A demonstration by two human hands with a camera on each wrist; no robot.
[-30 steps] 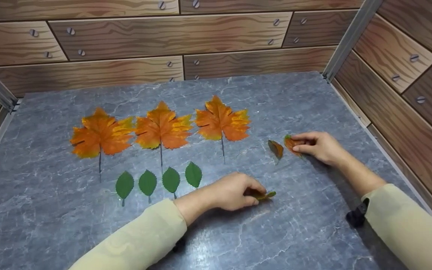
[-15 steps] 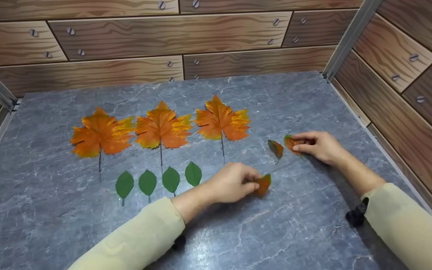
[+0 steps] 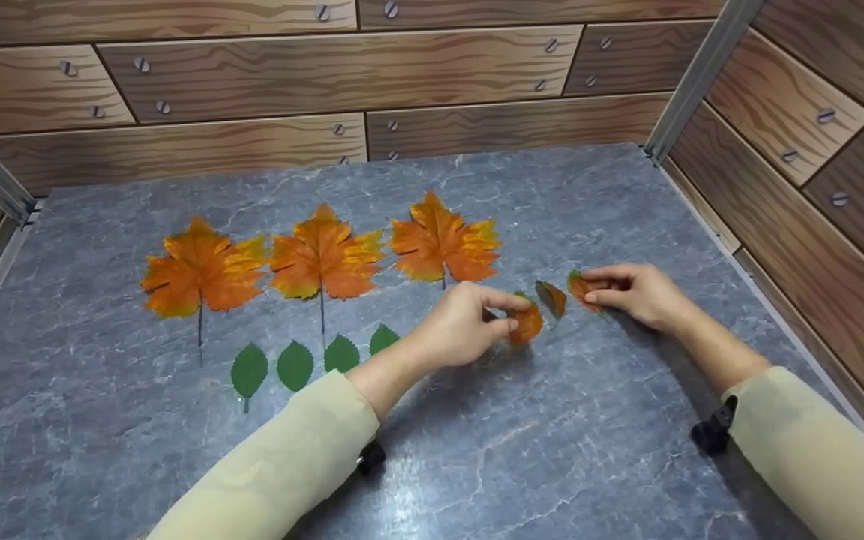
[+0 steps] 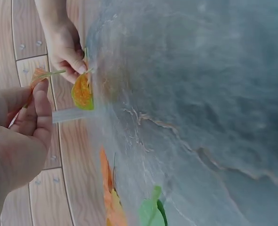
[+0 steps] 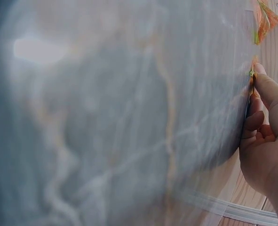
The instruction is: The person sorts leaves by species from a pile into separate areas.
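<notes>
My left hand (image 3: 466,326) pinches a small orange leaf (image 3: 526,322) between thumb and fingers. In the left wrist view that leaf (image 4: 39,76) is raised off the table. Just right of it lies a small curled brown-orange leaf (image 3: 551,298), which nobody touches. Farther right, my right hand (image 3: 646,296) pinches another small orange-green leaf (image 3: 582,289) down at the table. Thumb and fingers partly cover this leaf. The right wrist view shows my right hand (image 5: 266,136) low against the tabletop, its leaf mostly hidden.
Three large orange maple leaves (image 3: 319,255) lie in a row toward the back of the grey marbled table (image 3: 589,450). Several green leaves (image 3: 250,369) form a row in front, one partly behind my left forearm. Wood-patterned walls (image 3: 342,71) border the back and sides.
My left hand has lifted its small leaf from the table, turned it, and carried it away from me to beside the curled leaf. The right hand has stayed in place.
</notes>
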